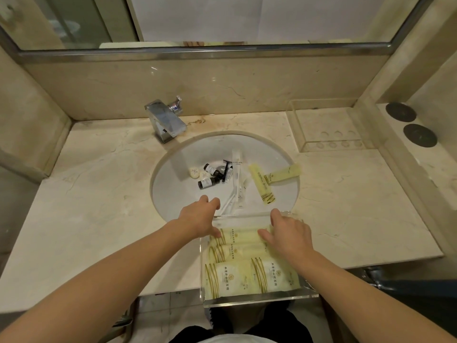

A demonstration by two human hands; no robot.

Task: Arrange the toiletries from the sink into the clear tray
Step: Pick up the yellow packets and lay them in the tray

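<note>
Since the clear tray (257, 301) hangs over the counter edge, a shove could tip it off — both hands (left hand (197, 220), right hand (288, 233)) rest open-fingered, gripping nothing, on yellow packets (247, 276) inside; bottles (207, 181) wait in the sink (173, 194)

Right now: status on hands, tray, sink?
Left hand and right hand open, on packets in clear tray. Bottles, razor, sachets remain in sink. Nothing blocking.
</note>
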